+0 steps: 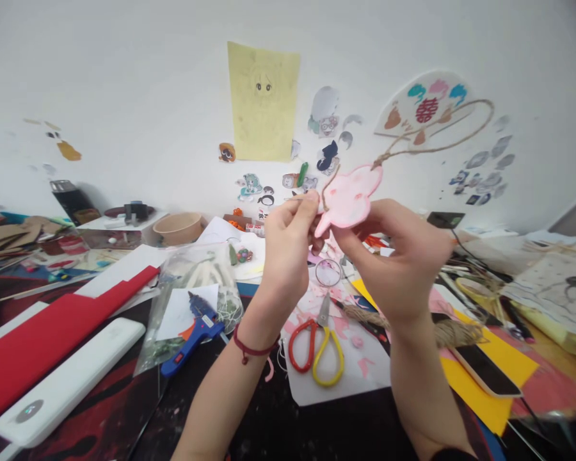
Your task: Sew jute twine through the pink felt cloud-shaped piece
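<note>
A pale pink flower-like cutout with a darker pink edge is held up between my two hands, in front of the wall. My left hand is closed in a pinch at the cutout's left edge, where a short piece of twine curves down by the thumb. My right hand grips the lower right edge, thumb in front and the other fingers partly hidden behind. From the top of the cutout, a knotted loop of twine stretches to the right.
Scissors with red and yellow handles lie on white paper among pink scraps. Leftward are a blue glue gun, a white elongated device and red sheets. A phone and a twine bundle lie rightward.
</note>
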`<action>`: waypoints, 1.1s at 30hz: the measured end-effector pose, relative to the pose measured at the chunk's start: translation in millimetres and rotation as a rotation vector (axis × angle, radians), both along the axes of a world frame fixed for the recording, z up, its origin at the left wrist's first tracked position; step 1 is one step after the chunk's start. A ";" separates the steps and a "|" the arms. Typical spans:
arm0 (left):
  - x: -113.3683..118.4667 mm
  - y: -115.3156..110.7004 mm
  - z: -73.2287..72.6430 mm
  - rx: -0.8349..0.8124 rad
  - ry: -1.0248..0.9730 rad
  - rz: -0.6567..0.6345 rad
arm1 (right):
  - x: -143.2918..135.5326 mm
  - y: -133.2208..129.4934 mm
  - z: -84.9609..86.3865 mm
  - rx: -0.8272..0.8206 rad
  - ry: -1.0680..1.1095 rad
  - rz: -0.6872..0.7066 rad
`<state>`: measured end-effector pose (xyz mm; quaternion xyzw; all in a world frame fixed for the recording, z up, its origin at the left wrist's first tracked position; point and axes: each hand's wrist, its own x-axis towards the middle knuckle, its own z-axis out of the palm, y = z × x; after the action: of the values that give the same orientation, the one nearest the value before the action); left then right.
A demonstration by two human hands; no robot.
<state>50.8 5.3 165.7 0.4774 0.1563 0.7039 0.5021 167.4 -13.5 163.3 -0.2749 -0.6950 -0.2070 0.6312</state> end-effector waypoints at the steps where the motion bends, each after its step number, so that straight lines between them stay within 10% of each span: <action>1: 0.3 -0.1 0.0 0.001 0.004 0.010 | -0.5 1.8 -0.9 -0.013 0.018 0.024; 14: -4.3 0.0 2.4 0.038 -0.029 0.024 | 15.3 -1.0 -1.6 -0.251 0.159 0.252; 24: -0.6 -0.6 1.5 -0.043 -0.038 -0.041 | 0.0 -5.8 0.0 0.059 -0.095 -0.151; 33: -0.6 1.6 1.0 -0.024 -0.043 0.007 | 6.6 1.0 -0.4 0.237 -0.175 -0.194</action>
<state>50.2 6.9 166.6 0.4555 0.1553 0.7139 0.5087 173.9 -12.5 162.9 -0.2453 -0.6882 -0.3708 0.5734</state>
